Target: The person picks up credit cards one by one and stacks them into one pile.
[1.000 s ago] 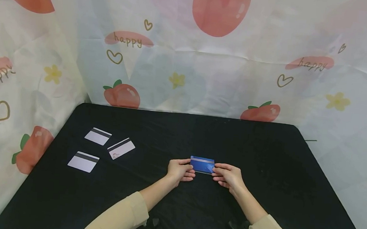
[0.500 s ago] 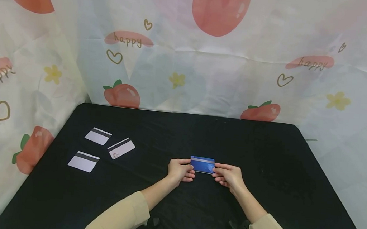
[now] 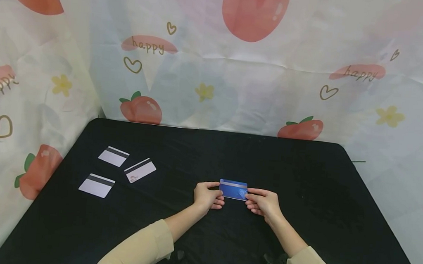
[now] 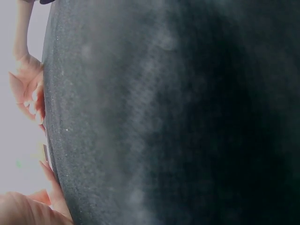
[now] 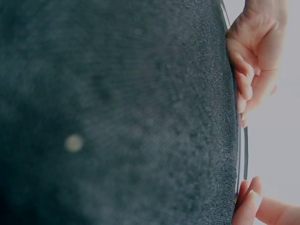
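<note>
A blue bank card (image 3: 233,190) with a pale stripe along its top is held over the middle of the black table. My left hand (image 3: 204,196) pinches its left edge between thumb and fingers. At the card's right edge, my right hand (image 3: 264,203) grips the lower corner the same way. In the right wrist view the card shows only as a thin edge (image 5: 245,152) between the two hands. Dark cloth fills most of both wrist views, leaving parts of the left hand (image 4: 35,206) and right hand (image 5: 262,206) visible at the side.
Three white cards with dark stripes lie on the left of the black table (image 3: 305,176): a back card (image 3: 112,157), a tilted card (image 3: 140,172) and a front card (image 3: 97,187). A fruit-printed curtain (image 3: 237,84) hangs behind and at the sides.
</note>
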`<state>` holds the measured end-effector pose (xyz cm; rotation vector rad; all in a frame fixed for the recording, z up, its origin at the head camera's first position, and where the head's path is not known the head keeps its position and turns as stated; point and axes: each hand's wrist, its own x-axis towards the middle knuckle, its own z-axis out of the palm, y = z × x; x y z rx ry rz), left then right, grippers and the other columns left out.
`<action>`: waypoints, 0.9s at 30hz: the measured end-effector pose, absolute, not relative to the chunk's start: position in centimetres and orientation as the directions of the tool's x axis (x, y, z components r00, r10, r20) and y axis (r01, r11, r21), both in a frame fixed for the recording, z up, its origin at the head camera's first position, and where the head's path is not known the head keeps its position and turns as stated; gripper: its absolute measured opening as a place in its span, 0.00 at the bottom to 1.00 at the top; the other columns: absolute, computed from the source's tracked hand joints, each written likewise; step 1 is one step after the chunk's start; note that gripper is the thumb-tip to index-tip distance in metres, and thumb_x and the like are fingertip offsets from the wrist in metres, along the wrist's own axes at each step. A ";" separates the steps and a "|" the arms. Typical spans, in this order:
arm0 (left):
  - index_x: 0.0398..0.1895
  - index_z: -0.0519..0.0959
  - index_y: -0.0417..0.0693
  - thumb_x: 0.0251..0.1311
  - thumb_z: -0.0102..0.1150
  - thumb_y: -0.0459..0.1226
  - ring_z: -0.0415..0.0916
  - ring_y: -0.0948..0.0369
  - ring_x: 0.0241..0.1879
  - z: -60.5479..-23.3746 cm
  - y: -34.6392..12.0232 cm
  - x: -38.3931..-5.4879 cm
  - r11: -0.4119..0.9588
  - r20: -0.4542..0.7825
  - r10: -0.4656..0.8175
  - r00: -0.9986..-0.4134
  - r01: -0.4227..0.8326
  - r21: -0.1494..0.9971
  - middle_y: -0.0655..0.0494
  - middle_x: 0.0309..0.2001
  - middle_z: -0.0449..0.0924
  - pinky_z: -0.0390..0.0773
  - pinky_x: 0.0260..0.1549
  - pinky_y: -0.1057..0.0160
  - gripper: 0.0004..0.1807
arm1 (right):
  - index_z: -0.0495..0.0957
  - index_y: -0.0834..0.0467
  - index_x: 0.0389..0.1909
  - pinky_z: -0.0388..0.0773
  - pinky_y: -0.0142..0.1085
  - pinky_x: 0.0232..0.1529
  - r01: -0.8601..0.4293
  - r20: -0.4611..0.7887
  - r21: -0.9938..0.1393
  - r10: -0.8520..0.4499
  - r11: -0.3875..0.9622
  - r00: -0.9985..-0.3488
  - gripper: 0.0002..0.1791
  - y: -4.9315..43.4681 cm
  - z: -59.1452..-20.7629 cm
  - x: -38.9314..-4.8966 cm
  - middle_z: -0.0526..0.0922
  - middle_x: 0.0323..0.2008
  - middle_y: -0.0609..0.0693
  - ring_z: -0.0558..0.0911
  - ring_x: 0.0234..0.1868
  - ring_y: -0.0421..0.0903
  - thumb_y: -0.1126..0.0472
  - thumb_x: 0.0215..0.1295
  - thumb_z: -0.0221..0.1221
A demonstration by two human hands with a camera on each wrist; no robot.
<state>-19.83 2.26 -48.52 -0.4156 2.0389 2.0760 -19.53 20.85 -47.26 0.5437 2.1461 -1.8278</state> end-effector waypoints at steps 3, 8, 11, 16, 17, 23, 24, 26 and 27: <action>0.49 0.77 0.36 0.52 0.59 0.25 0.77 0.61 0.12 -48.4 2.3 -19.8 -0.020 -0.337 -0.058 -0.940 -0.337 0.941 0.48 0.17 0.80 0.78 0.12 0.64 0.19 | 0.73 0.68 0.52 0.76 0.26 0.17 0.446 -0.434 -0.885 0.107 0.134 -0.894 0.20 20.8 -47.2 -19.5 0.81 0.17 0.50 0.79 0.15 0.38 0.66 0.58 0.60; 0.49 0.77 0.36 0.51 0.58 0.25 0.77 0.61 0.12 -48.4 2.3 -19.7 -0.025 -0.341 -0.059 -0.938 -0.340 0.940 0.47 0.17 0.80 0.79 0.12 0.63 0.19 | 0.73 0.68 0.52 0.77 0.27 0.17 0.451 -0.439 -0.883 0.109 0.132 -0.892 0.20 20.8 -47.2 -19.5 0.81 0.17 0.50 0.79 0.15 0.39 0.66 0.58 0.60; 0.49 0.77 0.36 0.51 0.58 0.24 0.76 0.62 0.12 -48.3 2.3 -19.7 -0.031 -0.340 -0.057 -0.939 -0.338 0.940 0.47 0.17 0.80 0.79 0.12 0.63 0.19 | 0.73 0.68 0.52 0.77 0.27 0.18 0.454 -0.442 -0.881 0.110 0.132 -0.890 0.20 20.8 -47.2 -19.5 0.81 0.17 0.51 0.79 0.15 0.39 0.66 0.58 0.60; 0.49 0.77 0.36 0.51 0.58 0.25 0.77 0.62 0.12 -48.4 2.2 -19.7 -0.040 -0.345 -0.047 -0.937 -0.343 0.938 0.48 0.17 0.79 0.79 0.13 0.63 0.19 | 0.73 0.67 0.52 0.78 0.27 0.19 0.463 -0.453 -0.878 0.104 0.123 -0.886 0.21 21.0 -47.1 -19.5 0.81 0.18 0.50 0.80 0.16 0.39 0.65 0.58 0.60; 0.50 0.76 0.36 0.52 0.58 0.25 0.77 0.62 0.12 -48.3 2.1 -19.7 -0.044 -0.350 -0.039 -0.936 -0.349 0.936 0.48 0.17 0.79 0.79 0.13 0.63 0.19 | 0.73 0.67 0.52 0.78 0.28 0.20 0.467 -0.457 -0.876 0.106 0.118 -0.883 0.21 21.0 -47.1 -19.5 0.81 0.18 0.50 0.80 0.16 0.39 0.65 0.58 0.60; 0.52 0.75 0.37 0.55 0.57 0.28 0.78 0.61 0.16 -48.1 1.3 -20.4 -0.082 -0.457 0.034 -0.889 -0.458 0.885 0.50 0.19 0.80 0.81 0.18 0.62 0.19 | 0.72 0.67 0.53 0.80 0.29 0.24 0.479 -0.467 -0.871 0.116 0.109 -0.877 0.22 21.7 -46.4 -19.6 0.83 0.23 0.49 0.82 0.21 0.40 0.62 0.59 0.59; 0.51 0.75 0.38 0.55 0.57 0.29 0.79 0.61 0.16 -48.0 1.0 -20.5 -0.079 -0.477 0.044 -0.878 -0.479 0.874 0.51 0.19 0.80 0.81 0.20 0.62 0.18 | 0.72 0.67 0.54 0.80 0.29 0.25 0.474 -0.464 -0.873 0.108 0.116 -0.879 0.22 21.8 -46.2 -19.7 0.83 0.24 0.49 0.82 0.22 0.40 0.61 0.60 0.59; 0.51 0.75 0.39 0.57 0.57 0.32 0.79 0.61 0.18 -47.7 0.5 -20.8 -0.058 -0.504 0.059 -0.862 -0.507 0.860 0.51 0.21 0.80 0.82 0.22 0.62 0.17 | 0.71 0.67 0.54 0.81 0.30 0.26 0.463 -0.455 -0.877 0.084 0.132 -0.886 0.23 22.0 -45.9 -19.9 0.83 0.26 0.48 0.83 0.24 0.41 0.60 0.61 0.58; 0.50 0.75 0.39 0.57 0.57 0.33 0.80 0.60 0.19 -47.5 0.3 -20.9 -0.046 -0.514 0.066 -0.856 -0.517 0.855 0.51 0.22 0.80 0.82 0.23 0.61 0.16 | 0.71 0.67 0.55 0.81 0.31 0.27 0.458 -0.452 -0.878 0.072 0.137 -0.889 0.23 22.1 -45.7 -20.0 0.84 0.27 0.49 0.83 0.25 0.41 0.60 0.61 0.58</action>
